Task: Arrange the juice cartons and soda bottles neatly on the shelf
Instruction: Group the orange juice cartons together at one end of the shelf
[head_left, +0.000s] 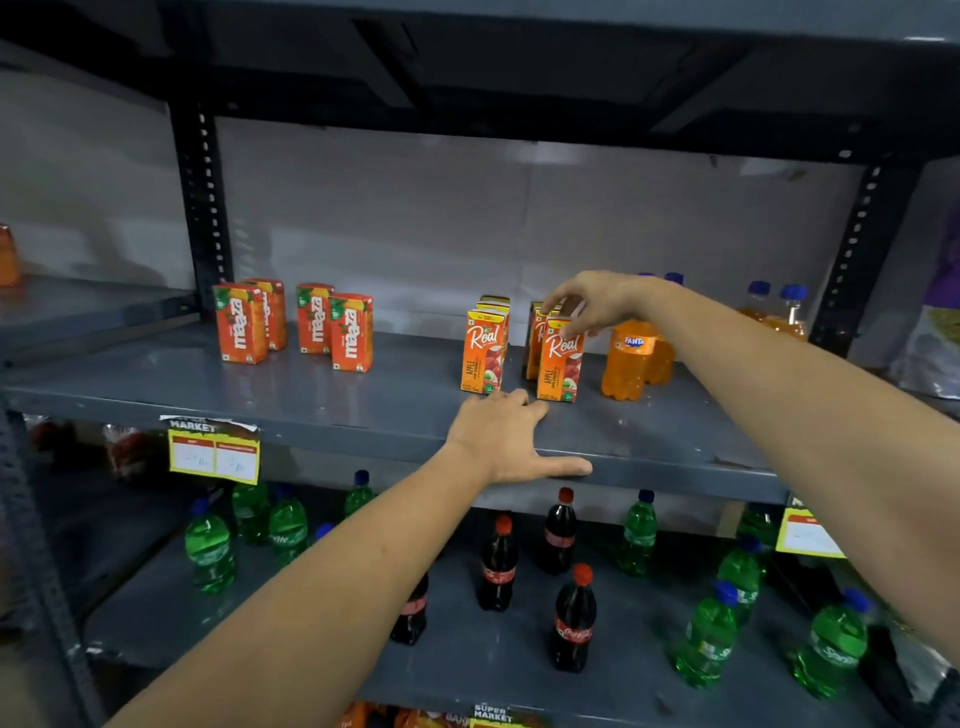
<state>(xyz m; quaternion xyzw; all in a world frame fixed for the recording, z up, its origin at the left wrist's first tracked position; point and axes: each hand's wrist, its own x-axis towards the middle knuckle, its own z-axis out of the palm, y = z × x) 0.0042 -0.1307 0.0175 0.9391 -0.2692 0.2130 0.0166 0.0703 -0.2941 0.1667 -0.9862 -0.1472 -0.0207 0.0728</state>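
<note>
Shelf (363, 415) grey metal, middle level. Left hand (501, 436) flat on front edge, fingers spread, thumb along lip, holding nothing. Right hand (587, 306) over Real apple cartons (558, 366), fingertips pinching top of right-hand pair. Second Real pair (483, 351) just left, upright. Four Maaza cartons (296, 325) further left, upright, uneven rows. Fanta bottles (631, 361) just right of held cartons; more orange bottles (776, 312) at far right. Lower shelf: Coke bottles (571, 621), green Sprite bottles (210, 551) scattered.
</note>
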